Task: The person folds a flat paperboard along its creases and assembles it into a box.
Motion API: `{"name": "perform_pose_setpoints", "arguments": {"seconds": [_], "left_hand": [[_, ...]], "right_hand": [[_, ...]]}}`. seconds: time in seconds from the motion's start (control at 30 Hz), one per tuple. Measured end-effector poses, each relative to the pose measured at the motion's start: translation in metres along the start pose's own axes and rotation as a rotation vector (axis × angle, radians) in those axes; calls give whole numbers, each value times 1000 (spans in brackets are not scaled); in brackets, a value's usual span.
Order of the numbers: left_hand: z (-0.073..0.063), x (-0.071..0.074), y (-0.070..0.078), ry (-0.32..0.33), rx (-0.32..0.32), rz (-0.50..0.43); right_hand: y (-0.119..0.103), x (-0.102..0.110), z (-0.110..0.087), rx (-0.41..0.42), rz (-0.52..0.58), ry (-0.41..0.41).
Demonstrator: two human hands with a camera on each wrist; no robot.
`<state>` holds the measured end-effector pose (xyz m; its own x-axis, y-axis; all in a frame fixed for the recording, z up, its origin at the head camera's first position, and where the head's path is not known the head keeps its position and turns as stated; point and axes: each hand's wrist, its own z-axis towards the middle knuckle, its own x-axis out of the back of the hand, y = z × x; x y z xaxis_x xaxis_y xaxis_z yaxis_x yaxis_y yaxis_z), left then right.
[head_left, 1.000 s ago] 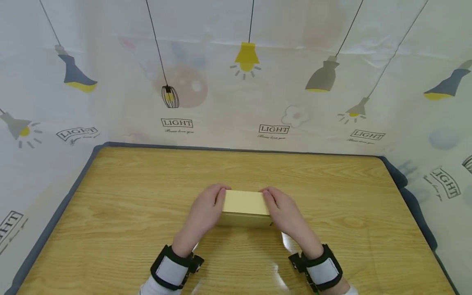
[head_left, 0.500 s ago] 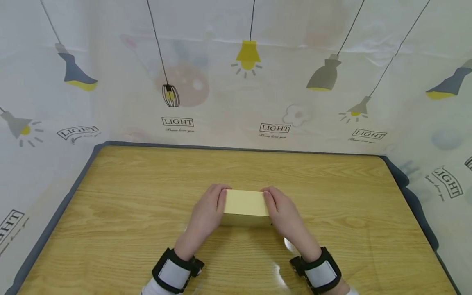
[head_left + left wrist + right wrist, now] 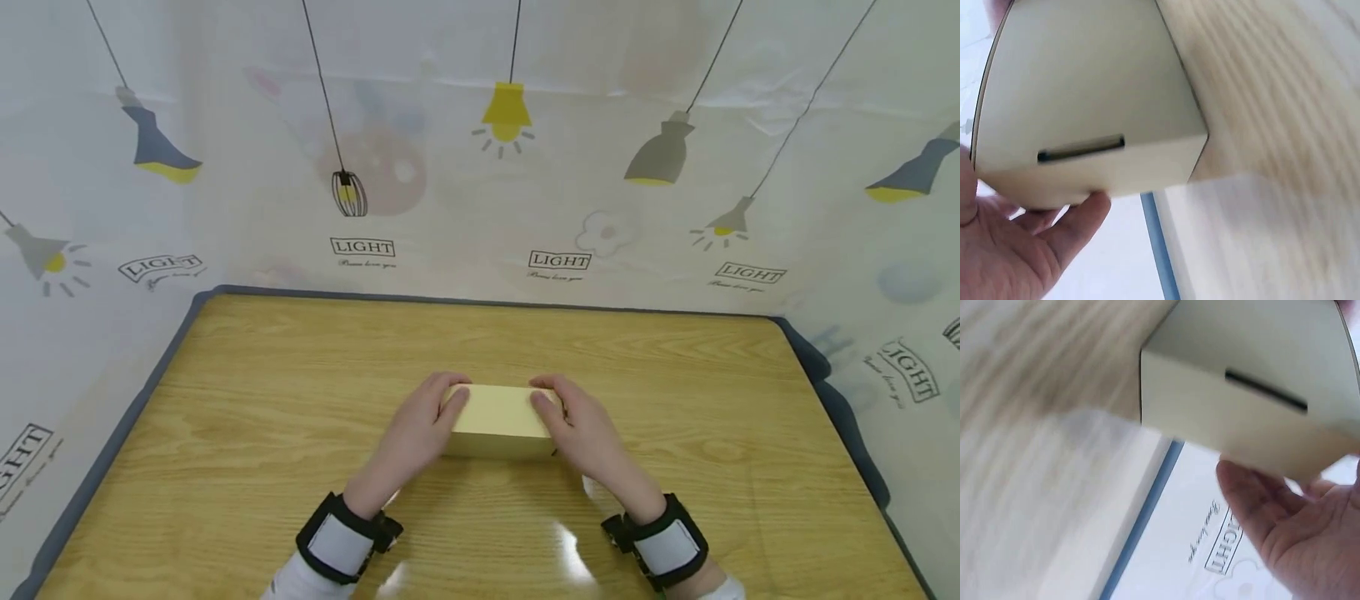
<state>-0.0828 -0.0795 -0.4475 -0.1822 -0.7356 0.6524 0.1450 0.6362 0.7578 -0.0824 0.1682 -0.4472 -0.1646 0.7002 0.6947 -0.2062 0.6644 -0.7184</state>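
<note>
A pale yellow cardboard box [image 3: 501, 412] sits low over the wooden table, long side toward me. My left hand [image 3: 422, 425] grips its left end, thumb on the top and fingers behind the far side. The right hand [image 3: 587, 427] holds the opposite end the same way. In the left wrist view the box [image 3: 1091, 75] has a dark slot [image 3: 1082, 149] at an edge, and the left fingers [image 3: 1079, 228] touch its far side. A matching slot [image 3: 1266, 390] shows in the right wrist view, with the right fingers [image 3: 1250, 497] against the far side.
The wood-grain table [image 3: 300, 350] has a grey-blue edge [image 3: 420, 300] along the back and sides. Behind it hangs a white curtain [image 3: 465, 208] printed with lamps and "LIGHT". Black wrist straps [image 3: 345, 537] sit on both forearms.
Both thumbs have slid inward from the ends onto the top of the box. The wrists have spread slightly apart. The box stays in nearly the same place.
</note>
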Motion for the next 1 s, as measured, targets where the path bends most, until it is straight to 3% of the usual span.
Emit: {"name": "perform_pose_setpoints", "arguments": {"seconds": [0.1,0.2,0.37,0.53,0.67,0.8,1.0], "left_hand": [[1,14,-2,-129,-21,23],[2,29,-1,-215,-96,100],[4,44,1,-276,-217,206],[6,42,-1,-331,-239,220],[7,40,-3,-336,-240,232],[8,40,-1,-318,-250,252],[11,40,4,-215,-311,310]], "right_hand": [[5,17,-1,51,-12,-75],[9,34,0,118,-65,-161],[6,51,4,180,-184,-274],[2,52,10,195,-279,-343],[0,48,14,189,-297,-374],[-1,46,16,204,-307,-355],[-2,45,17,264,-380,-263]]}}
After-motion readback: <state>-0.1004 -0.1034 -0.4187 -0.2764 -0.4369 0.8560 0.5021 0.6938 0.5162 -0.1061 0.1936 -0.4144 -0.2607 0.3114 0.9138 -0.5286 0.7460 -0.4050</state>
